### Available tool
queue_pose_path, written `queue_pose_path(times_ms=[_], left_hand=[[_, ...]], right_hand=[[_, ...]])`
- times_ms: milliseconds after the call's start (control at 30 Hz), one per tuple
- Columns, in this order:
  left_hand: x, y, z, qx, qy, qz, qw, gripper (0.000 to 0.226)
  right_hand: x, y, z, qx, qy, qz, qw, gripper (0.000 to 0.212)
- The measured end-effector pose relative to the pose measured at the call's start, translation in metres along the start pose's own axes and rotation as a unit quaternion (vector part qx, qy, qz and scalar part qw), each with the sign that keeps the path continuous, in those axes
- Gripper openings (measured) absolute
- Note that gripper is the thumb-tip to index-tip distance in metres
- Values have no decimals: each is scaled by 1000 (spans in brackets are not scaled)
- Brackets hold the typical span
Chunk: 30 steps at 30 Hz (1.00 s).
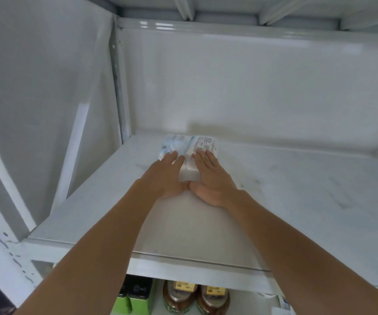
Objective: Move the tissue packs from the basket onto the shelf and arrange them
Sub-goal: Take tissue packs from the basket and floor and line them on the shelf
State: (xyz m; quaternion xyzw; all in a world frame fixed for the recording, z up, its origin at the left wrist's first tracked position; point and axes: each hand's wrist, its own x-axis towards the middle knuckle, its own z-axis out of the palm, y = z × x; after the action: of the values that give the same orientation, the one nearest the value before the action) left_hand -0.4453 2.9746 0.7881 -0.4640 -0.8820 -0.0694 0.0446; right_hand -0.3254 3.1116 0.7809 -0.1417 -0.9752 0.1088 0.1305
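While both arms reach forward over the white shelf (274, 189), the left hand (166, 176) and the right hand (210, 178) lie flat, palms down, on the near half of a tissue pack (190, 147). The fingers (202, 159) of both hands are extended and spread, pressing on the pack's top rather than curled around it; neither hand grasps it. The thumbs meet, touching or nearly so, at the pack's near edge. The pack rests on the shelf surface, toward the rear left, near the back panel (240, 83) beyond the fingertips and close to the left upright (117, 87). Its printed label faces up just ahead of the right fingers; pale blue print shows ahead of the left fingers. Below the shelf's front lip, beneath the forearms, stand green boxes (135, 301) and brown jars (195, 298) on a lower level.
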Motion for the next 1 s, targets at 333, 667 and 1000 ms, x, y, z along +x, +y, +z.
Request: queue_pose_path(times_ms=[333,667,1000], left_hand=[[11,-10,5,-9,-9,3,1000,109],[-8,-5,13,10,120,-13,993,99],[-85,-4,-1,-28,159,-35,986,71]], right_hand=[[13,8,6,-1,10,-7,1000,90],[-8,3,2,-27,106,-10,994,93],[-110,-4,-26,-29,83,67,994,63]])
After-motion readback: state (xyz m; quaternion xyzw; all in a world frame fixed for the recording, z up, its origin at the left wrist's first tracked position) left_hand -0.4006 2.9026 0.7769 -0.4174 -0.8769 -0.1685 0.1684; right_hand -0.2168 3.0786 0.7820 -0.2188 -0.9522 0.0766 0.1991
